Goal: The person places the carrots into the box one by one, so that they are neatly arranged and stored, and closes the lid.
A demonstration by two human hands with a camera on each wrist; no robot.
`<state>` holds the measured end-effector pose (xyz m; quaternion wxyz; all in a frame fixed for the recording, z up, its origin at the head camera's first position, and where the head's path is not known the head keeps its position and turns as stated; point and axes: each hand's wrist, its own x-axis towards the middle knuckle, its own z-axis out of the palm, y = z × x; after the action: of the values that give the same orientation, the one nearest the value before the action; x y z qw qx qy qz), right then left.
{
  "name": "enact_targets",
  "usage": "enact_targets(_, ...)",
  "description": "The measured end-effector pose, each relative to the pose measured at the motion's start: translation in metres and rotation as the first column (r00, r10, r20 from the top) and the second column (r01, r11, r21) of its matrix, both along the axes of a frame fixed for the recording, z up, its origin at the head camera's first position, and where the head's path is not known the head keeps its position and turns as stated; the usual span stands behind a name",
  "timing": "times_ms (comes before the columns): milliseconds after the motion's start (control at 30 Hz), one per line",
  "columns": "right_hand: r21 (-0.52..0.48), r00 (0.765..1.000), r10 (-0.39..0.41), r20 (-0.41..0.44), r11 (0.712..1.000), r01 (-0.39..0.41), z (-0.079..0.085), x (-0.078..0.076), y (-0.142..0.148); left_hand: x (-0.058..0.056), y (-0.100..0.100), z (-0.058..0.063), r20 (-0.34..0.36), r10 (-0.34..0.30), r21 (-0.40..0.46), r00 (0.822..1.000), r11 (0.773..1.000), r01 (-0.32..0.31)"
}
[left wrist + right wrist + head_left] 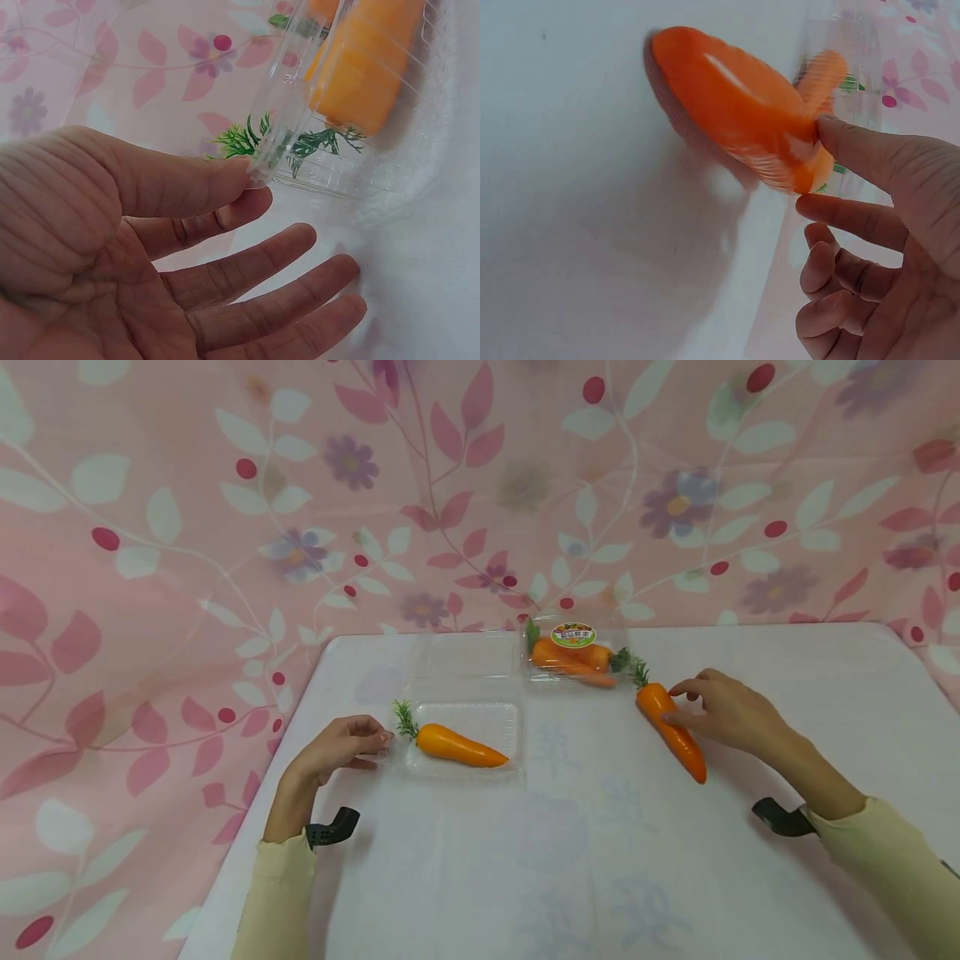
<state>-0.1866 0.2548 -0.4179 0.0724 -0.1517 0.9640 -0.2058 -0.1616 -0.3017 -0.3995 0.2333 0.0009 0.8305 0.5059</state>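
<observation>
My left hand pinches the left rim of an open clear plastic box between thumb and forefinger, its other fingers spread. In the box's tray lies an orange carrot with a feathery green top, its tip pointing right. At the right, my right hand holds a second, deeper orange carrot near its thick end between thumb and forefinger. That carrot slants on the white cloth, green top away from me. The right wrist view shows the thumb against the carrot's side, the other fingers curled loosely.
Behind the tray, the box's clear lid lies folded back. Beside it a closed clear box with an oval label holds several carrots, close to the second carrot's green top. A pink floral cloth hangs along the white table's far edge.
</observation>
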Motion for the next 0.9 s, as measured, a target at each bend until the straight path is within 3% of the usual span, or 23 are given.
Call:
enact_targets(533, -0.083, 0.980, -0.077, 0.181, 0.992, 0.093, -0.012, -0.003, 0.002, 0.002, 0.000, 0.001, -0.003, 0.011, 0.012, 1.000, 1.000, -0.011)
enact_targets(900, -0.089, 0.978, -0.153, 0.140, 0.982, 0.166, -0.014, 0.003, 0.004, 0.002, 0.001, 0.003, 0.001, 0.009, 0.008, 1.000, 1.000, -0.009)
